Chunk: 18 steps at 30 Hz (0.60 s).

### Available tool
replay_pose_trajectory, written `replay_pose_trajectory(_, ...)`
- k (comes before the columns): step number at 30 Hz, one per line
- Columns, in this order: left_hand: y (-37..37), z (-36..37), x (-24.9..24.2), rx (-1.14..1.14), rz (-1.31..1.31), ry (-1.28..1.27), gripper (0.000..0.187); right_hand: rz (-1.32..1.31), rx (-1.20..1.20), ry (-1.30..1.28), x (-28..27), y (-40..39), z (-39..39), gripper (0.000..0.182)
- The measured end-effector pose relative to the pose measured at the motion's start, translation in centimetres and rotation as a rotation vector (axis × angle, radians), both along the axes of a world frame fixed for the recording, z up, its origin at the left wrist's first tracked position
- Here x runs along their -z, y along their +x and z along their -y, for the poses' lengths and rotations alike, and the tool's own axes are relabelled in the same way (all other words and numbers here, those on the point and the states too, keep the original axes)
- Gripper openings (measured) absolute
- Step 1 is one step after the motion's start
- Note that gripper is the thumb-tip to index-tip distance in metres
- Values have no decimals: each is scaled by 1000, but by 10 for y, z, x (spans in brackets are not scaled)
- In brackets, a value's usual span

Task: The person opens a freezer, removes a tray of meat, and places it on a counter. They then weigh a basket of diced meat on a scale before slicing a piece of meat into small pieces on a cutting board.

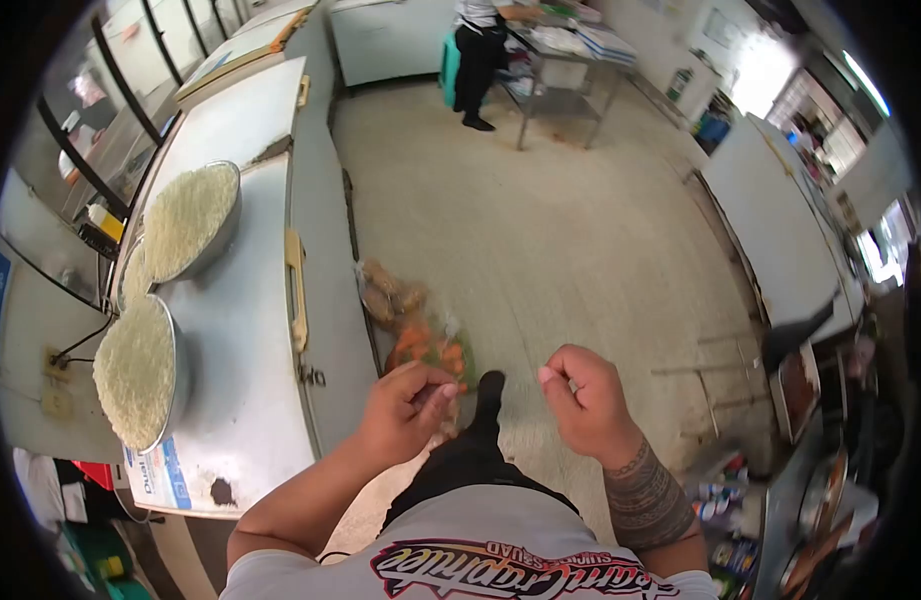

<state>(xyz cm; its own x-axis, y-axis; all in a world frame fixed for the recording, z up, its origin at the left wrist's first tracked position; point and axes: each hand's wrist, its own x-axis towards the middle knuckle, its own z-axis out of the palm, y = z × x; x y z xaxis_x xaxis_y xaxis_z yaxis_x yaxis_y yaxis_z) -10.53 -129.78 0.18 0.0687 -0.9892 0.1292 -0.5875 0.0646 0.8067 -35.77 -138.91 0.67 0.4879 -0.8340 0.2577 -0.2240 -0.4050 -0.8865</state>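
Observation:
My left hand is raised in front of my body, its fingers curled and the thumb near the fingertips. My right hand is level with it to the right, also curled, thumb against the bent fingers. A gap separates the two hands, with my dark shoe on the floor between them. Nothing can be made out inside either hand. Behind my left hand, bags of orange and green produce lie on the floor beside a white chest freezer.
Two metal bowls heaped with white rice stand on the freezer. A person is at a metal table at the back. Another white freezer is at the right, near a metal rack and cookware.

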Motion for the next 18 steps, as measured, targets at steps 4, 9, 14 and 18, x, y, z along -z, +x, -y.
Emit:
replay_pose_trajectory(4,67,263,-14,-137,-295,6,11,-15,-153,-17,-13,79,282,18)
replay_pose_trajectory(9,137,568,-19,-312,-183,38,12,37,-274,118,-17,159,602,17)
replay_pose_trajectory(14,209,868,-26,-323,-39,-143,12,31,-398,357,21,243,916,20)
replay_pose_trajectory(18,302,1114,-4,-413,32,-176,13,58,-509,457,71,354,1189,20)
